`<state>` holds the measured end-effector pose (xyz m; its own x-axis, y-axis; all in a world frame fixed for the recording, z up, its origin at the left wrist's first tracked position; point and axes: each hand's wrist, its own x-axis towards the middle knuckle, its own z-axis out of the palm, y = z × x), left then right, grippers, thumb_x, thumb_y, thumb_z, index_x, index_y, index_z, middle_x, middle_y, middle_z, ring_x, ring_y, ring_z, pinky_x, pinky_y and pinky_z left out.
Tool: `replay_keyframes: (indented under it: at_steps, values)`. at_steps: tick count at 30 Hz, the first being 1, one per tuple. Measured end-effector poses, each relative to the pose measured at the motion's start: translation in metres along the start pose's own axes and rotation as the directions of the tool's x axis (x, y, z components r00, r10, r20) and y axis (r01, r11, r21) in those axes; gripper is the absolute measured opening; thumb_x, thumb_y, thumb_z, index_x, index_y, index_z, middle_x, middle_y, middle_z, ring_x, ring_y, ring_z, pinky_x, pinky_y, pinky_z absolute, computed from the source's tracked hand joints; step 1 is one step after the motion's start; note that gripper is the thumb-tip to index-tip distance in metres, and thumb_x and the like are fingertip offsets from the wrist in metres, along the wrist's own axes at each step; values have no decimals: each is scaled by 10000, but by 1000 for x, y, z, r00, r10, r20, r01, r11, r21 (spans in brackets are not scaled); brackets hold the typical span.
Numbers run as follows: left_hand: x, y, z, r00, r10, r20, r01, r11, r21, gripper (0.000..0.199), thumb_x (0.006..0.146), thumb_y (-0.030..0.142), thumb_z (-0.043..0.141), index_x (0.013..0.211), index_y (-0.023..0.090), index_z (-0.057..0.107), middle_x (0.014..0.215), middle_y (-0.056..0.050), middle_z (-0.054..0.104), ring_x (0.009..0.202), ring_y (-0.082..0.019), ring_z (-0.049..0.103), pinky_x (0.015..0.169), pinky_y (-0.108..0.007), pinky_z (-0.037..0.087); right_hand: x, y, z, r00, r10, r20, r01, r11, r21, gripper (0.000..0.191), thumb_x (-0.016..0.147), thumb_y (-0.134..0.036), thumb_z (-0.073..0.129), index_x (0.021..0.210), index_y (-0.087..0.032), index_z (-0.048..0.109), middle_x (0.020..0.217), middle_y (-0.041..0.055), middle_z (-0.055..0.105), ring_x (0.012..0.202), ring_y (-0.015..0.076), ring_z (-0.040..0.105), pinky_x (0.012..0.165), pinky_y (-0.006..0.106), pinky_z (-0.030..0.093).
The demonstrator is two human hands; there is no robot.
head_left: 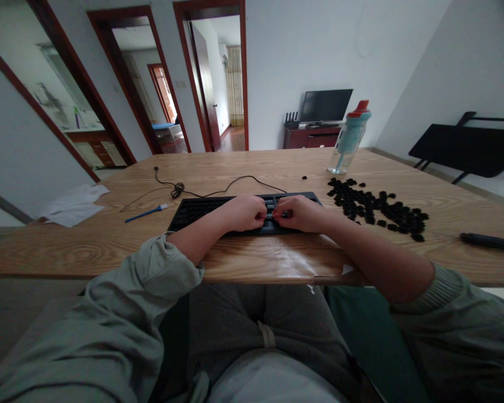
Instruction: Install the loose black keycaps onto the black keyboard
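A black keyboard (197, 208) lies flat on the wooden table in front of me. Both hands rest over its right half, close together with a narrow gap between the fingertips. My left hand (248, 212) is closed, its fingers curled down against the keys. My right hand (300, 212) is closed too, thumb and index finger drawn together at the keyboard. Whatever the fingertips hold, if anything, is too small and covered to make out. To the right of my right hand, many small black keycaps (359, 204) are spread in a loose pile.
A blue brush (146, 213) and white tissue (73, 206) lie at the left. The keyboard's cable (177, 190) is coiled behind it. A water bottle (349, 140) with a red cap stands at the back right. A black stick-like object (489, 242) lies near the right edge of the table (252, 260).
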<state>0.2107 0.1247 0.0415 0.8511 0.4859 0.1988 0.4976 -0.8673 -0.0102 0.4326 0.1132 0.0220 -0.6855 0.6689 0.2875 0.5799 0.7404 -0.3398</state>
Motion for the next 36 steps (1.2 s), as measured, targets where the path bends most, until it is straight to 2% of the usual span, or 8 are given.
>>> replay_keyframes:
  at_steps: [9, 15, 23, 27, 29, 32, 36]
  values:
    - [-1, 1, -4, 1000, 18, 18, -18, 1000, -4, 170, 792, 163, 575, 765, 161, 743, 808, -63, 727, 742, -171, 647, 699, -270, 474, 0, 14, 12, 995, -25, -92, 28, 999, 33, 139, 753, -182, 629, 811, -177, 754, 820, 57, 710, 699, 164, 614, 657, 274, 462]
    - [-1, -3, 1, 999, 30, -32, -31, 999, -24, 195, 800, 169, 574, 809, 177, 768, 812, -67, 737, 756, -171, 657, 745, -272, 499, -1, 17, 19, 983, -26, -184, 30, 999, 19, 128, 745, -200, 646, 802, -171, 758, 790, 52, 703, 698, 168, 613, 654, 277, 458]
    - [-2, -5, 2, 998, 37, -55, -39, 999, -29, 194, 827, 179, 581, 845, 179, 774, 828, -68, 745, 773, -176, 670, 768, -278, 510, -2, 14, 20, 980, -37, -198, 34, 999, -20, 135, 757, -195, 640, 802, -159, 763, 800, 68, 700, 690, 169, 623, 640, 278, 462]
    - [-3, -7, 4, 996, 72, -61, -76, 995, -62, 180, 843, 171, 585, 833, 170, 766, 841, -66, 747, 785, -170, 677, 769, -270, 514, -4, 12, 21, 972, -90, -217, 80, 995, -55, 137, 776, -177, 635, 825, -168, 762, 841, 69, 718, 728, 177, 646, 682, 286, 487]
    - [-7, -6, 7, 992, 95, -86, -100, 993, -60, 185, 875, 194, 583, 859, 161, 765, 877, -75, 750, 809, -173, 684, 784, -273, 521, -6, 9, 22, 965, -121, -234, 102, 991, -89, 151, 804, -177, 623, 852, -177, 767, 883, 74, 733, 771, 187, 666, 722, 296, 505]
    - [-16, 0, 14, 979, 101, -177, -103, 995, -4, 249, 946, 270, 549, 922, 150, 766, 961, -102, 753, 884, -192, 694, 843, -302, 530, -9, 5, 23, 958, -147, -248, 111, 982, -154, 191, 863, -203, 593, 912, -184, 777, 947, 81, 751, 828, 201, 691, 778, 316, 528]
    - [-26, 8, 23, 956, 98, -278, -90, 995, 43, 293, 994, 277, 487, 1039, 170, 755, 1088, -103, 744, 986, -197, 686, 906, -327, 520, -10, 4, 25, 962, -142, -232, 110, 983, -149, 241, 922, -241, 562, 995, -185, 785, 1044, 90, 762, 926, 221, 709, 865, 342, 541]
